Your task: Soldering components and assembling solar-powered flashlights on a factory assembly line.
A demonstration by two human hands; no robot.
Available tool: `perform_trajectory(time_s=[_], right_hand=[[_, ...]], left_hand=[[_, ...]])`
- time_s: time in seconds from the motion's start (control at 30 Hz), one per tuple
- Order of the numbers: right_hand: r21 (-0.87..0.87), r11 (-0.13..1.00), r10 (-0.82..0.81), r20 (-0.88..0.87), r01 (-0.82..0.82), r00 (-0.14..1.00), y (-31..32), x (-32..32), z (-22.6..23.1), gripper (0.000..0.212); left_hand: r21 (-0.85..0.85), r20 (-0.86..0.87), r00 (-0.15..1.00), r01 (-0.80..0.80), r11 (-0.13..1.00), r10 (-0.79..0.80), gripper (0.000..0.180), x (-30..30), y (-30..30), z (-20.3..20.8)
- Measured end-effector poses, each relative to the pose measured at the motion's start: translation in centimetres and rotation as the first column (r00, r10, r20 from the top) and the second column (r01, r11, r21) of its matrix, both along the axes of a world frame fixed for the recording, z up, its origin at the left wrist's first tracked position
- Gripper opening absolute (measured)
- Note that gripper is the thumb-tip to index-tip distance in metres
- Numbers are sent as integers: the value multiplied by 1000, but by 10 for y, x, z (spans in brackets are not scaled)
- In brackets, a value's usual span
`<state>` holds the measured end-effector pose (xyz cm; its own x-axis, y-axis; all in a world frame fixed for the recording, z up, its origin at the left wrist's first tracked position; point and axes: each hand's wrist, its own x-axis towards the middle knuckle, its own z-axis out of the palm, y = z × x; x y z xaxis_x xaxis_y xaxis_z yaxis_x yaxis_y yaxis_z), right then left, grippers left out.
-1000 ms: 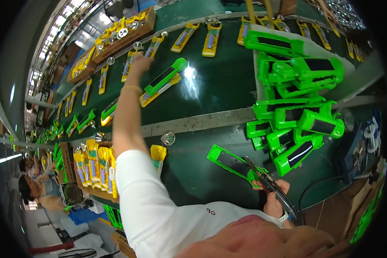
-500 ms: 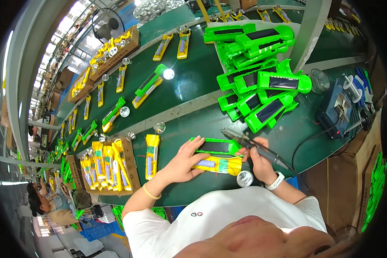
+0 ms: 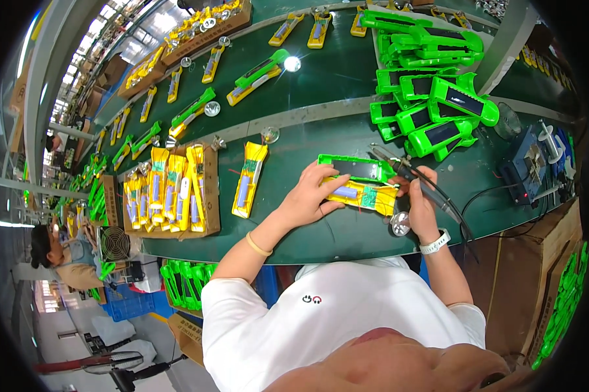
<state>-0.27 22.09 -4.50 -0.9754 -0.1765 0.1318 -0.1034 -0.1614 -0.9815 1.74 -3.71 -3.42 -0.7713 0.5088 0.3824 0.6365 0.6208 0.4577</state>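
Observation:
My left hand (image 3: 311, 195) presses and grips a yellow casing half (image 3: 377, 200) with its thumb and fingers. The casing holds a blue-violet battery cell and a green circuit board. Against its far side lies a green casing half (image 3: 358, 168) with a dark panel, also touched by my left fingertips. My right hand (image 3: 420, 199) is closed around a dark soldering iron (image 3: 409, 173), with fingertips at the right end of the two halves. The iron's tip is hard to make out. Beside my right hand lies a clear round lamp reflector (image 3: 400, 224).
Green casings (image 3: 432, 114) are heaped at the back right, near a soldering station (image 3: 522, 175). To the left are a single yellow casing (image 3: 249, 179) and a carton (image 3: 211, 189) of yellow casings. Paired casings (image 3: 258, 77) lie farther back. A person (image 3: 66, 258) sits far left.
The whole view has shifted, so the bench appears farther up and right. Both hands stay at the two casing halves, with the iron still in my right hand.

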Motion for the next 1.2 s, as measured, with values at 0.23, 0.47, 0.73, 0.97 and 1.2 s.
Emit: perform_trajectory(time_s=[0.23,0.47,0.73,0.97,1.2], right_hand=[[48,998,-26,-58,29,998,-1,-1,-3,26],[4,999,40,-71,-40,997,-1,0,-1,31],[0,1000,-1,-112,1,994,3,2,0,31],[-28,1000,-12,-140,8,990,3,0,1,30],[-135,991,-46,-191,21,981,5,7,-1,34]], left_hand=[[105,-3,996,-83,991,84,57,1,-4,-2],[80,9,995,-102,991,102,55,-1,-1,-2],[66,-22,998,-65,996,67,52,-2,-3,-6],[106,135,978,-172,979,157,56,-1,-4,-8],[-176,23,999,-23,984,28,63,-9,-4,3]])
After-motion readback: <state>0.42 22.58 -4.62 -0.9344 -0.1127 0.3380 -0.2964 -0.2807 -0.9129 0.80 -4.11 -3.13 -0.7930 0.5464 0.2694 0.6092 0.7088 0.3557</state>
